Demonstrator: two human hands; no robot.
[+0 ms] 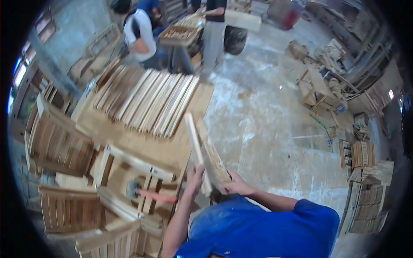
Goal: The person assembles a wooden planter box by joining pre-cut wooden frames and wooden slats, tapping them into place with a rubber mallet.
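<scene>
My left hand is closed around a pale, narrow wooden slat, which slants up and away over the table's right edge. My right hand grips a second, rougher-looking wooden strip. The two pieces lie side by side with a narrow gap, nearly meeting at their far ends. To the left of my hands, a mallet with a grey head and red handle rests among wooden frame pieces on the table.
A row of slats covers the far part of the wooden table. Slatted panels stand at the left. Two people are near a bench with a wooden tray. Stacked wood sits at the right.
</scene>
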